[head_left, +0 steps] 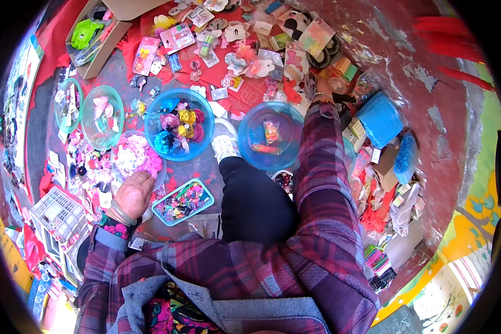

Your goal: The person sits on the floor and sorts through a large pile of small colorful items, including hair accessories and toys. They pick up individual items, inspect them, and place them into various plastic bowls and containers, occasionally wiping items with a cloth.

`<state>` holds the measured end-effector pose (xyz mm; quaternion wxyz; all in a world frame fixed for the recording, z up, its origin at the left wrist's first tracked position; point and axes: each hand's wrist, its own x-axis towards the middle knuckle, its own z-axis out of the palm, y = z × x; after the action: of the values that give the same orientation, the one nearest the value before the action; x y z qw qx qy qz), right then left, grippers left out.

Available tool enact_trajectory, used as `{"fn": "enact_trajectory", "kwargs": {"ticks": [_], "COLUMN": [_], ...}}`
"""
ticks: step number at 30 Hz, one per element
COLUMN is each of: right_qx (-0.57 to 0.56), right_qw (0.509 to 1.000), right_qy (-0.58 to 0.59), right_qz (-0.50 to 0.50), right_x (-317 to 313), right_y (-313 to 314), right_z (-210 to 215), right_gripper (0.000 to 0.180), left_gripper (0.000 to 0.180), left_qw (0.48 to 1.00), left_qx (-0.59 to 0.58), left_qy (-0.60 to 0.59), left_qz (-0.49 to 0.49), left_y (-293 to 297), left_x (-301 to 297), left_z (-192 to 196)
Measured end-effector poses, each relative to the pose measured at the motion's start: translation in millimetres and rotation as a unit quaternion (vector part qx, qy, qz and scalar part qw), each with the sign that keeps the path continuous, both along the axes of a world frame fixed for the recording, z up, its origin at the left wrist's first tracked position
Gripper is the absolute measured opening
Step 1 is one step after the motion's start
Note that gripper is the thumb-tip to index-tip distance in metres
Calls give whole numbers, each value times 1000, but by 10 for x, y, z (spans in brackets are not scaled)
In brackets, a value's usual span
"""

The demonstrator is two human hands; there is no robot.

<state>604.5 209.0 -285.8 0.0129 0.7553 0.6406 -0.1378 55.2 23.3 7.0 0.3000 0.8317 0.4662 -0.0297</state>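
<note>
Red cloth [247, 92] lies beyond a person's left hand [133, 192], fingers close together at a bowl [163, 173] of pink trinkets [136, 155], and right hand [324, 89] among packaged goods [345, 70], with neither grip discernible.

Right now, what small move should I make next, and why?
Perhaps close your right hand on one small item: it reaches out beside the orange and green packs, though its grip is unclear, and the blue bowl just left of your right sleeve holds a couple of small packets, leaving room.
</note>
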Motion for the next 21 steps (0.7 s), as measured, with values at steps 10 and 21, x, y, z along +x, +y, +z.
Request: {"fn": "enact_trajectory", "kwargs": {"ticks": [10,21], "right_qx": [74,-49], "right_qw": [981,976], "right_qy": [-97,-129], "right_qz": [-149,-166], "right_x": [18,736], "right_y": [-223,-166], "right_z": [61,15], "right_gripper": [24,41], "left_gripper": [20,20], "left_qw": [1000,1000], "left_qx": [17,-8], "left_qy": [-8,8], "left_qz": [-16,-26], "left_y": [7,-8], "left_x": [66,19], "left_z": [-61,-209]}}
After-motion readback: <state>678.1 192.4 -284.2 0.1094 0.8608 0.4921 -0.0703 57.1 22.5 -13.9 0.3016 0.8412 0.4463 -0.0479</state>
